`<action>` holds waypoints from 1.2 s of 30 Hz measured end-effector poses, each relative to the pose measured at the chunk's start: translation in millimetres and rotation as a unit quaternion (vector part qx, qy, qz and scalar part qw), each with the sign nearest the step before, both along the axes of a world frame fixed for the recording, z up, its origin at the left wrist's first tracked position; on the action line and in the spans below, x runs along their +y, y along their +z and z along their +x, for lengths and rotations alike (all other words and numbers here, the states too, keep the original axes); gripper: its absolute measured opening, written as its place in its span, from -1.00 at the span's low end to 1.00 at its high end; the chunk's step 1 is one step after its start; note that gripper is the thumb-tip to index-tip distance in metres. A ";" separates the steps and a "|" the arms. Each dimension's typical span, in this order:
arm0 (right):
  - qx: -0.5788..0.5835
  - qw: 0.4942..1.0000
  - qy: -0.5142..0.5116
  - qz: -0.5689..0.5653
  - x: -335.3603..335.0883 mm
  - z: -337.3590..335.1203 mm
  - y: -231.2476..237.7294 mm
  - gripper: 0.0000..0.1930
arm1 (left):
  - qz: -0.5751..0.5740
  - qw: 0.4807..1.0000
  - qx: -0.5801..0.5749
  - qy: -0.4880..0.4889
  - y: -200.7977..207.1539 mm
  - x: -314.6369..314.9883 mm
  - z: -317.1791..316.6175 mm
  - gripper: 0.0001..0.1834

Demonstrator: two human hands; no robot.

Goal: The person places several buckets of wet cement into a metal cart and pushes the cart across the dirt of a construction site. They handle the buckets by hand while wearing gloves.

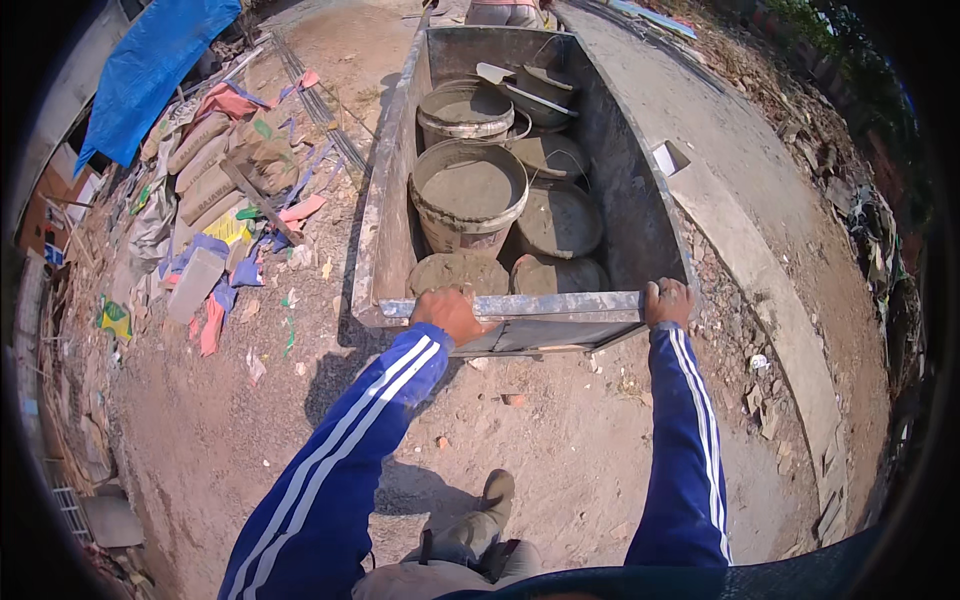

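Note:
Both arms, in blue sleeves with white stripes, reach forward to a long metal cart (385, 215). My left hand (449, 314) is closed over the left part of its near rim. At the near right corner my right hand (668, 301) grips the same rim, fingers curled over the edge. Inside the cart stand several buckets filled with grey wet mortar, among them a large near bucket (470, 190) and a smaller one (465, 108) behind it. Toward the back right, a trowel-like tool (525, 98) lies across a bucket.
Another person (503, 14) is at the cart's far end. Stacked cement bags (205, 165), torn scraps and thin metal bars (320, 110) lie on the left, near a blue tarp (160, 70). A concrete strip (750, 250) runs along the right, with rubble beyond. Small stones dot the dirt underfoot.

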State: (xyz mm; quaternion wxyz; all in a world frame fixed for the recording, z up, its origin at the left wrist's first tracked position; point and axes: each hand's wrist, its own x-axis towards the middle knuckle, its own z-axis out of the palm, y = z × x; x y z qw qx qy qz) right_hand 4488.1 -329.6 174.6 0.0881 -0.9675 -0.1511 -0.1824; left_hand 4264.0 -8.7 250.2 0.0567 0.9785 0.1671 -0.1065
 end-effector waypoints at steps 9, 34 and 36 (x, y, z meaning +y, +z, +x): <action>-0.026 0.998 0.034 0.046 235.3 283.9 26.3 -0.63 | 0.063 0.995 -0.040 0.067 -20.8 206.9 277.7 -0.24; 0.009 0.998 0.055 0.014 825.9 1042.0 63.7 -0.59 | 0.105 0.988 -0.083 0.075 -43.3 815.9 1053.2 -0.34; -0.006 0.998 0.042 0.041 908.0 1106.3 74.2 -0.60 | 0.142 0.979 -0.134 0.056 -33.2 899.8 1122.4 -0.37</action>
